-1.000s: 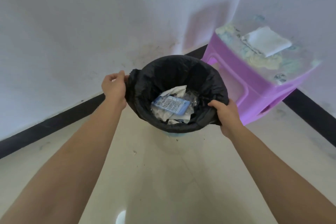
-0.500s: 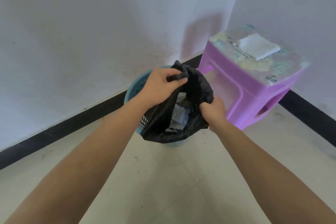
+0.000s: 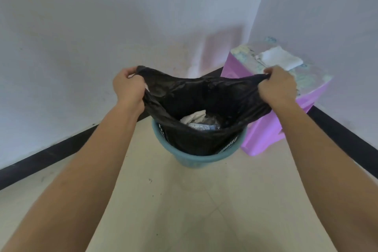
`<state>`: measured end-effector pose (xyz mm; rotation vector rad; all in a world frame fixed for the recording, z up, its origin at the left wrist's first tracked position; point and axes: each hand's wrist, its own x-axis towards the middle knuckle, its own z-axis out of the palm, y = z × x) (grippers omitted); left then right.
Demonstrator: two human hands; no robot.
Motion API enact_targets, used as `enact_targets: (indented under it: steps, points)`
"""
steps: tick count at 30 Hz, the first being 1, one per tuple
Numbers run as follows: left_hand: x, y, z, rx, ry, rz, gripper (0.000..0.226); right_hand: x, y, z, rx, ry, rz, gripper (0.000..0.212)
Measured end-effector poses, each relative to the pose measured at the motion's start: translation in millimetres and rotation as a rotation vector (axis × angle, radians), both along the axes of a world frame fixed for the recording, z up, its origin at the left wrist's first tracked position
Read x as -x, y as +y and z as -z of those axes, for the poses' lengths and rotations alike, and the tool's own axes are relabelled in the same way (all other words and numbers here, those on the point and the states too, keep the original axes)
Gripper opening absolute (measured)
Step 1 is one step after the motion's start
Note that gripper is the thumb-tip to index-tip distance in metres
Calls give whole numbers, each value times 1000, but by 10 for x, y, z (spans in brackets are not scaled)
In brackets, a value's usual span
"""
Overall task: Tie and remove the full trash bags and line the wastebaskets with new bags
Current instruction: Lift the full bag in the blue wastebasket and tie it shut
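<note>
Stretching the bag (image 3: 204, 96) over the basket (image 3: 196, 158), I clench left hand (image 3: 127, 88) and right hand (image 3: 276, 86) fingers (image 3: 131, 72) on opposite corners for tying.

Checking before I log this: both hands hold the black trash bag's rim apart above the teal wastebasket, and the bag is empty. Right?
Not empty: the head view shows crumpled paper inside the black trash bag. The left hand and right hand hold its rim apart above the teal wastebasket.
</note>
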<state>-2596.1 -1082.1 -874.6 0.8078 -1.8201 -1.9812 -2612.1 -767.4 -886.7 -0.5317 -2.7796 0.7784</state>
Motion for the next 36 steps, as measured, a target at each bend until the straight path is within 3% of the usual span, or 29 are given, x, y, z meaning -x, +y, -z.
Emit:
enact_targets:
  steps: [3, 6, 8, 11, 13, 14, 17, 21, 23, 25, 27, 30, 32, 36]
  points:
    - [-11, -246, -35, -57, -6, -143, 41, 35, 179, -59, 34, 71, 88, 50]
    - [-16, -485, -41, -121, 7, -233, 45, -8, 305, 16, -53, 30, 115, 37]
    - [-11, -549, -32, -115, -21, -153, 41, -35, 306, 9, -158, -30, 110, 34]
    - [-6, -463, -85, 4, -30, 179, 39, -34, 204, -123, -254, -104, -19, 42]
    - [-34, -323, -124, 76, 60, 374, 39, -11, 95, -228, -88, 1, -161, 35]
    - [-45, -257, -115, 136, 108, 405, 39, -13, 36, -270, 88, 76, -207, 32]
    - [-86, -110, 42, 302, 201, 313, 53, -115, -138, -244, 669, 258, -194, 48]
    - [-178, -87, 456, 533, 80, 280, 104, -322, -250, 317, 801, 333, -96, 90]
    - [-208, -144, 686, 536, -49, 378, 127, -424, -321, 597, 845, 325, -119, 87]
    - [-215, -217, 850, 500, -116, 562, 128, -464, -368, 838, 813, 277, -259, 80]
    - [-202, -256, 938, 555, -93, 748, 107, -473, -397, 990, 623, 213, -344, 88]
    - [-175, -188, 981, 733, -4, 740, 101, -432, -401, 1069, 336, 116, -333, 98]
    - [-174, -74, 887, 706, 22, 694, 105, -367, -404, 1017, 337, 96, -342, 88]
    - [-107, 137, 711, 488, 56, 663, 116, -238, -463, 848, 423, 106, -379, 44]
